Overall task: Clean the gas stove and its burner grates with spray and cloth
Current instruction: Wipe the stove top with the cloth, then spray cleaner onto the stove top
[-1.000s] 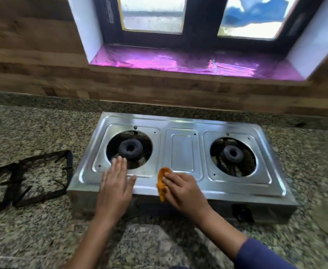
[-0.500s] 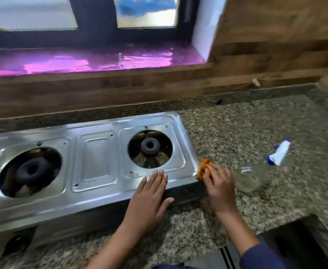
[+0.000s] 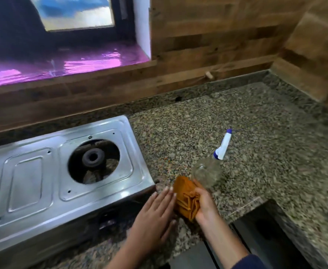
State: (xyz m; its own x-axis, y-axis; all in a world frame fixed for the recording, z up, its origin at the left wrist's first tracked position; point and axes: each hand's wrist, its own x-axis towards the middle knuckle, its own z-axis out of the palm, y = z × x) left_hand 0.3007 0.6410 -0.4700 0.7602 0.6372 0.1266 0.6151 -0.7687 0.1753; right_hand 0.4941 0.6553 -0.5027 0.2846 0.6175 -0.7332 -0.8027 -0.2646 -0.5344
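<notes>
Both hands meet at the stove's front right corner. The right hand (image 3: 204, 203) grasps the bunched orange cloth (image 3: 186, 199), fingers curled round its folds. The left hand (image 3: 155, 216) lies released and flat, fingers straight, its tips against the cloth's edge; whether it presses the cloth or only touches it is not clear. The cloth sits over the counter just off the corner of the gas stove (image 3: 33, 187), not on the steel.

The stove top is bare of grates, and its right burner (image 3: 93, 157) sits open in a dark well. Loose folds hang from the cloth, so a wipe across that opening could, I judge, snag on the burner head or push grime down into the well.

The nearer risk is the spray bottle (image 3: 207, 171), which lies on its side on the granite counter (image 3: 256, 123) just beyond the cloth, nozzle pointing away. A round bottle lying flat will probably roll if the right hand's knuckles or the cloth nudge it, and it may leak if its head is loose.

Beside the right wrist the counter ends at a dark gap (image 3: 256, 235); anything dropped or rolled that way could fall in.
</notes>
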